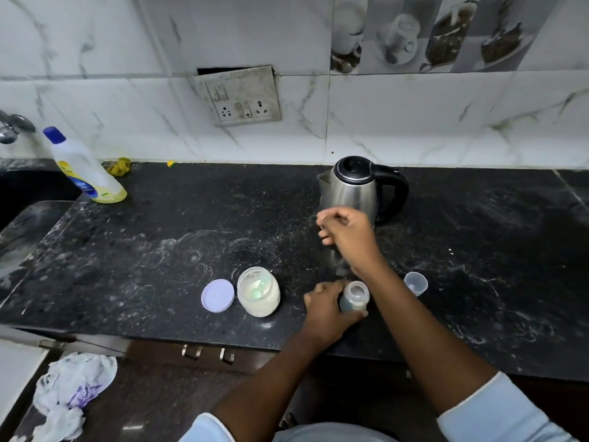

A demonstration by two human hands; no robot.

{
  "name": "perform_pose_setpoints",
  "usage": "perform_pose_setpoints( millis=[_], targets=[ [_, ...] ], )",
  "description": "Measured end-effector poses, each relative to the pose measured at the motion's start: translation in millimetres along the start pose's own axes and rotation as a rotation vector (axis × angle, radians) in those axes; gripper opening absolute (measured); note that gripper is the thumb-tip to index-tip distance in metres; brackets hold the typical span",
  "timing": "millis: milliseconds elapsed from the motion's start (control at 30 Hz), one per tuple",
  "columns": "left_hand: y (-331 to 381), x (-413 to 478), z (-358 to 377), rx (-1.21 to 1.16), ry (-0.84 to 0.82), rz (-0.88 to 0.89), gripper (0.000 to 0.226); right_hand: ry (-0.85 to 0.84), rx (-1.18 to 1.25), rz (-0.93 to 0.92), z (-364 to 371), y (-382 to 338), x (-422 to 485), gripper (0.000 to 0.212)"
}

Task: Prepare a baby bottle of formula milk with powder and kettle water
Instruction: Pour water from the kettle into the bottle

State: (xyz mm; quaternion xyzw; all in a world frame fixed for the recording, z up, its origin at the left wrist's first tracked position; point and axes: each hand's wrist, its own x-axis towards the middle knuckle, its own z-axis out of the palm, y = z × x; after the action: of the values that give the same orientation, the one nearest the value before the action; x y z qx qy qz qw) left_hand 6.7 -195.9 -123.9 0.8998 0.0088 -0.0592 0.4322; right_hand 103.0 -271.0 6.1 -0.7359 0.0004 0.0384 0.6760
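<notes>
Left hand [328, 306] round half-hidden bottle [355, 296]

two hands: left hand [328, 306] and right hand [345, 232]. one baby bottle [355, 298], one open powder jar [258, 295], one lilac lid [218, 295], one clear cap [416, 283], one steel kettle [361, 189], one detergent bottle [84, 169], one wall socket plate [240, 97], all on or above one dark surface [191, 218].

baby bottle [355, 298] upright, capless | powder jar [258, 295] open | kettle [353, 189] behind
</notes>
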Motion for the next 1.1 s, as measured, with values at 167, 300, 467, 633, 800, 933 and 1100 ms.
perform_pose_setpoints(
  millis=[167,300,467,633,800,933,1100],
  targets=[
    [5.1,-3.3,-3.8,-0.004,0.006,0.059,0.062,0.552,-0.098,-0.168,-69.4,3.4,46.9,0.009],
    [8.3,-2.0,-6.3,0.031,0.006,0.041,0.063,0.681,-0.136,-0.117,-99.2,15.0,89.4,0.021],
    [9.9,-3.7,-8.2,0.025,-0.009,0.027,0.059,0.443,-0.049,-0.046,-110.0,17.7,116.2,0.043],
    [17.5,-10.5,-9.8,-0.015,-0.01,0.003,0.057,0.44,0.045,0.038,-115.7,27.2,129.9,0.053],
    [20.8,-17.0,-5.3,-0.104,0.005,-0.032,0.052,0.346,0.074,0.087,-126.2,22.3,138.2,0.033],
    [24.2,-17.1,-7.9,-0.163,0.065,-0.015,0.049,0.254,0.066,0.082,-133.2,23.2,139.7,0.038],
    [26.2,-11.3,-18.3,-0.281,0.132,0.015,0.052,0.244,0.121,0.107,-134.5,27.6,131.2,0.039]
  ],
)
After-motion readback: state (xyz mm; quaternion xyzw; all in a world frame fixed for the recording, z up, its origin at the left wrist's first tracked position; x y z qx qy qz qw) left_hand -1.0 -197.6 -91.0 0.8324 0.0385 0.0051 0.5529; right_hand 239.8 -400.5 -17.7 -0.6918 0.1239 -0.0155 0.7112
